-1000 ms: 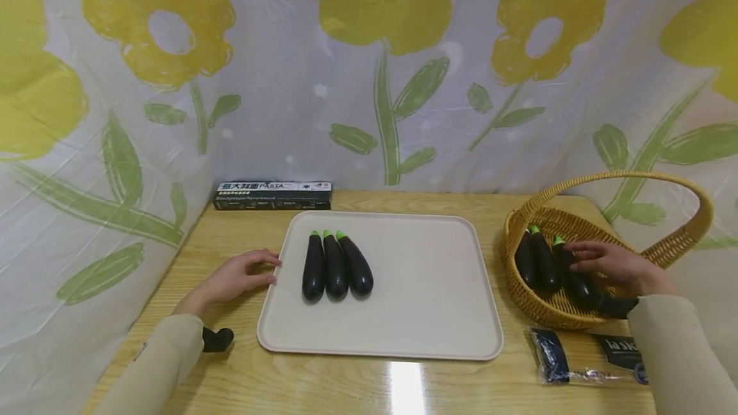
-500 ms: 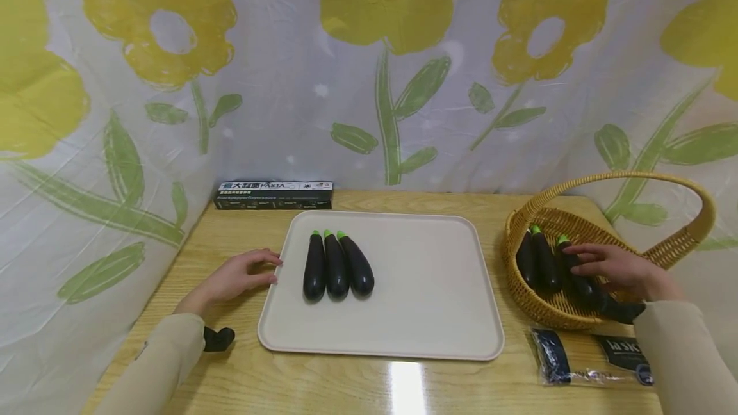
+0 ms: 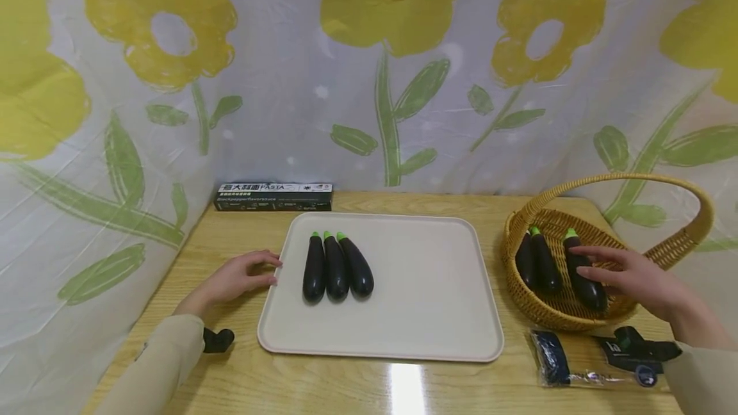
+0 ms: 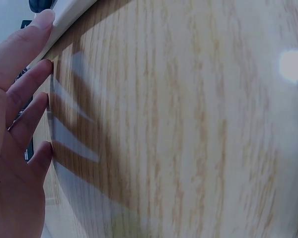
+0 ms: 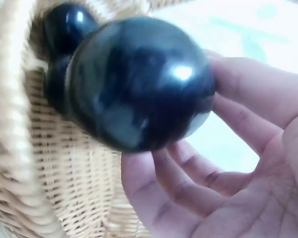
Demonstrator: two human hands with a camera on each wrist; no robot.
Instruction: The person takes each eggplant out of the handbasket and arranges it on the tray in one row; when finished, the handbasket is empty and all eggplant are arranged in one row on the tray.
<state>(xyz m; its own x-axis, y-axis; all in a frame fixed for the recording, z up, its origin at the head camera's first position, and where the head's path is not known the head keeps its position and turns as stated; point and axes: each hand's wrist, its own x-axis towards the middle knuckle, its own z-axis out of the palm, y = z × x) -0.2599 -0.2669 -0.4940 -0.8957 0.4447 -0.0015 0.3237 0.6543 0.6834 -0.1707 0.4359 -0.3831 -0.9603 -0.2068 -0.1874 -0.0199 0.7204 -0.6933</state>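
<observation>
My right hand (image 3: 640,277) grips a dark eggplant (image 3: 585,274) with a green stem end, inside the wicker basket (image 3: 527,303). In the right wrist view, the thumb and fingers curl round the eggplant (image 5: 144,84), its rounded end facing the camera. Two more eggplants (image 3: 544,261) lie side by side at the basket's left. My left hand (image 3: 245,274) rests at the left rim of the beige tray (image 3: 426,287), fingers relaxed; in the left wrist view the thumb of this hand (image 4: 15,148) lies by the tray's edge. Three eggplants (image 3: 336,268) lie together on the tray's left part.
The basket's tall arched handle (image 3: 623,177) rises above my right hand. A clear package with dark labels (image 3: 553,357) lies in front of the basket. Behind the tray stands a black pasta box (image 3: 273,197), before a flowered curtain (image 3: 277,114).
The held eggplant has moved right, away from the other two in the basket, and stands apart from them. My right hand and wrist have shifted right with it. The left hand stays put.
</observation>
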